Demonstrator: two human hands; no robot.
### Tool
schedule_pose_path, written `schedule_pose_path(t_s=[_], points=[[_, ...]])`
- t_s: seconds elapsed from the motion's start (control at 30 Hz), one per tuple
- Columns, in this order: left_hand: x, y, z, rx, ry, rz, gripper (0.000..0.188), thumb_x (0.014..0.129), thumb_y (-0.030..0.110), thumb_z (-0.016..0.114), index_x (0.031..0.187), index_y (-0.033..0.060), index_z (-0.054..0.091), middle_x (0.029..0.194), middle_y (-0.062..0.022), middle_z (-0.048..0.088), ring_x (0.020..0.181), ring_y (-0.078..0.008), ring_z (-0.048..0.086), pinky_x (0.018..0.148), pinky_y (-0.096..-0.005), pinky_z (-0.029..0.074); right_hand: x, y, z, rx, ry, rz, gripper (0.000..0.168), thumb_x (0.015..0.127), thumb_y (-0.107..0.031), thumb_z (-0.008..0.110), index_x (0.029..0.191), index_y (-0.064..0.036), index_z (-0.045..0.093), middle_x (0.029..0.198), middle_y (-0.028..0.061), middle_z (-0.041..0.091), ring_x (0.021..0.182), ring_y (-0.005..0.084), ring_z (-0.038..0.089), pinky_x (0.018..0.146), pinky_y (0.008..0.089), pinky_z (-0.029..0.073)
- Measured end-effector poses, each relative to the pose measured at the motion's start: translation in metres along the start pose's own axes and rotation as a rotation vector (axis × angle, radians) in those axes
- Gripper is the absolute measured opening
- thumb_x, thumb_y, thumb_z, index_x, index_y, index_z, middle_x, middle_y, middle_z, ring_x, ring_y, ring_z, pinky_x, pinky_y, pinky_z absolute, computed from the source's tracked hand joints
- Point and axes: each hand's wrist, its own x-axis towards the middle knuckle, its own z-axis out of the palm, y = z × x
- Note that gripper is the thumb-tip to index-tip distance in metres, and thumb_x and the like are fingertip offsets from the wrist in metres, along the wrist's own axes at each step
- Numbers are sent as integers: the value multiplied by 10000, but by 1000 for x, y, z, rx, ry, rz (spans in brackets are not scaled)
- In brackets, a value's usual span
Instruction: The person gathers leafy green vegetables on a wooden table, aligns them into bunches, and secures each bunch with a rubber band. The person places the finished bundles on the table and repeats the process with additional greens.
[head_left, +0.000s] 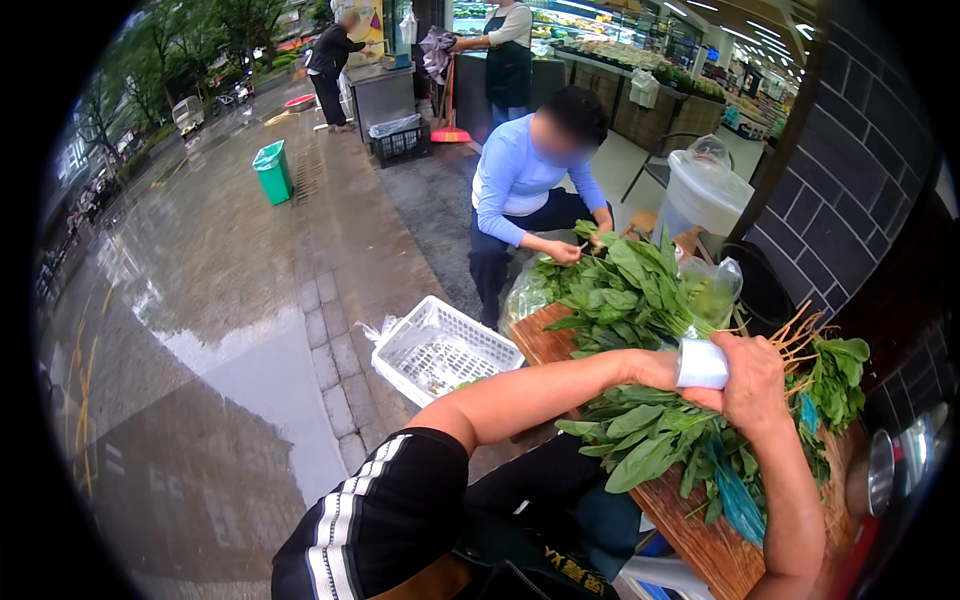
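A white roll of tape or film (703, 364) is in my right hand (754, 379), whose fingers curl over its right side. Partly hidden behind the roll and my right hand, my left hand (701, 397) lies by the stems of a leafy green bunch (630, 281); its grip is not clear. Beneath my wrists, more leafy greens (645, 427) lie on a wooden table (705, 547), with blue plastic (735, 502) among them. Orange-brown roots (799, 341) and another leafy bunch (840, 375) are just right of my right hand.
A person in a blue top (514, 172) sits opposite, both hands at the greens. A white plastic basket (450, 352) stands on the ground left of the table. A metal bowl (870, 472) is at the right edge. A white bin (701, 187) stands behind, near a dark tiled wall (840, 172).
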Motion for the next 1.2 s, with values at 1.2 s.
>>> schedule_pose_path(t_s=[1.2], points=[[1,-14,19,-1347,80,-111,393,967,405,478,1091,56,611,886,-64,669,751,-127,638,633,-236,526,-92,1,72,1884,735,1262,574,912,-444,556,1349,-98,418,1135,38,564,1000,175,584,775,301,535]])
